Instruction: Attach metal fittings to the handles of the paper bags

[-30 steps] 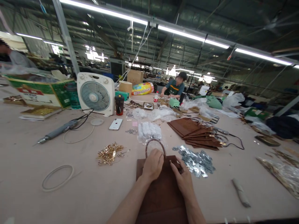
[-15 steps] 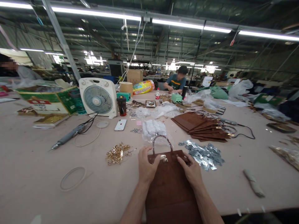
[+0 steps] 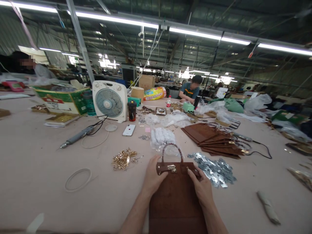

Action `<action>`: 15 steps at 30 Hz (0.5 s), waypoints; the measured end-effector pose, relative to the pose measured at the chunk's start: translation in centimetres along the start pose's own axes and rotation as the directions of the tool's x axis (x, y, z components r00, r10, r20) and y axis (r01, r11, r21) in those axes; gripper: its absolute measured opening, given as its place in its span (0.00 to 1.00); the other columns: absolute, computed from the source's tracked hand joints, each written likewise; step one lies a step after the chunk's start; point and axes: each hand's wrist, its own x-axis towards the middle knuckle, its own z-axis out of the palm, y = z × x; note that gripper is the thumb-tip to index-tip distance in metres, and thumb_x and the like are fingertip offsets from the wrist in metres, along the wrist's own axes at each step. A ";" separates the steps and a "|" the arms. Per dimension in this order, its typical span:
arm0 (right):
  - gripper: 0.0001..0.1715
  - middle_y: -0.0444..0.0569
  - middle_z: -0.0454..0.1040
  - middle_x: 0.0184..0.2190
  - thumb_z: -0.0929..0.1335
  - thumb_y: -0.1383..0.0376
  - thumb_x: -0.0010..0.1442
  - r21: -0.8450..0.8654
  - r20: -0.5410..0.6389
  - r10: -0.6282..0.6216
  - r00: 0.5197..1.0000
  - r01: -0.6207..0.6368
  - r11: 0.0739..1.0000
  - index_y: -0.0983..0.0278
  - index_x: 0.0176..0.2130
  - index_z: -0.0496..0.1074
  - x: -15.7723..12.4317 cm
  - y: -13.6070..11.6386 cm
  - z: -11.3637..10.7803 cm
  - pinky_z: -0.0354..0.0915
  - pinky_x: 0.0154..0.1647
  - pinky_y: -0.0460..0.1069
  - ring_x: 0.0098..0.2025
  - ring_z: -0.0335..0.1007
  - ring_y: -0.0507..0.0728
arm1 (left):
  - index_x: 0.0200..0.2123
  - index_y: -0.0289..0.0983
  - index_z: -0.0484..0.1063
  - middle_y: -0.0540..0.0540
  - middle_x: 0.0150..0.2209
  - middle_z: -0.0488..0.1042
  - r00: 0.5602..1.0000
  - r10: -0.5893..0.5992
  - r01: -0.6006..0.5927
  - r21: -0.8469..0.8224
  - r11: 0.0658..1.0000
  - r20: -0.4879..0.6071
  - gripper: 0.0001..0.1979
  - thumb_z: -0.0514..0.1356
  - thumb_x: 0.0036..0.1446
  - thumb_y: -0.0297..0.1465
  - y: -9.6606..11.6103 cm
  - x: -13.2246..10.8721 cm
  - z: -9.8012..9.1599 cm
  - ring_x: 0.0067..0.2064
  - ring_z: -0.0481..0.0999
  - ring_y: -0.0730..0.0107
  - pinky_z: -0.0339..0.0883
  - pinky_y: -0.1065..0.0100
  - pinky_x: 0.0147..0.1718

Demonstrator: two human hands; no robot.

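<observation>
The left hand (image 3: pixel 152 178) grasps a brown handbag (image 3: pixel 176 201) near its top left corner, and the right hand (image 3: pixel 202 188) grasps the top right one. The bag is at the bench (image 3: pixel 114 204), between five and six o'clock of the view; silvery metal plates (image 3: pixel 214 169) lie at its two o'clock.

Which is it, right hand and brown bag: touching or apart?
Touching: head view shows the right hand gripping the brown bag, thumb on its front.
</observation>
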 end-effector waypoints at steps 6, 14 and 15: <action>0.46 0.53 0.84 0.48 0.79 0.45 0.51 0.034 -0.030 0.027 0.999 -0.026 0.999 0.64 0.61 0.73 -0.1 0.3 -0.5 0.73 0.57 0.59 0.53 0.80 0.67 | 0.59 0.40 0.72 0.41 0.66 0.69 0.999 0.031 -0.032 -0.022 0.999 -0.044 0.20 0.59 0.65 0.37 0.4 -0.2 0.1 0.68 0.66 0.56 0.57 0.52 0.70; 0.46 0.54 0.83 0.49 0.80 0.47 0.51 0.163 0.011 0.028 1.000 -0.029 0.986 0.63 0.62 0.72 -0.6 0.5 -1.1 0.71 0.60 0.60 0.54 0.78 0.66 | 0.55 0.40 0.72 0.42 0.57 0.77 0.953 -0.184 0.137 -0.202 0.970 -0.240 0.19 0.50 0.71 0.42 0.2 0.0 -0.5 0.61 0.74 0.57 0.67 0.55 0.63; 0.46 0.54 0.83 0.49 0.79 0.47 0.51 0.172 0.014 0.020 1.000 -0.022 0.985 0.62 0.62 0.71 -0.6 0.5 -1.1 0.71 0.60 0.60 0.55 0.78 0.66 | 0.55 0.40 0.72 0.41 0.55 0.78 0.944 -0.214 0.156 -0.232 0.960 -0.251 0.19 0.52 0.70 0.43 -0.1 0.1 -0.5 0.59 0.76 0.57 0.69 0.55 0.61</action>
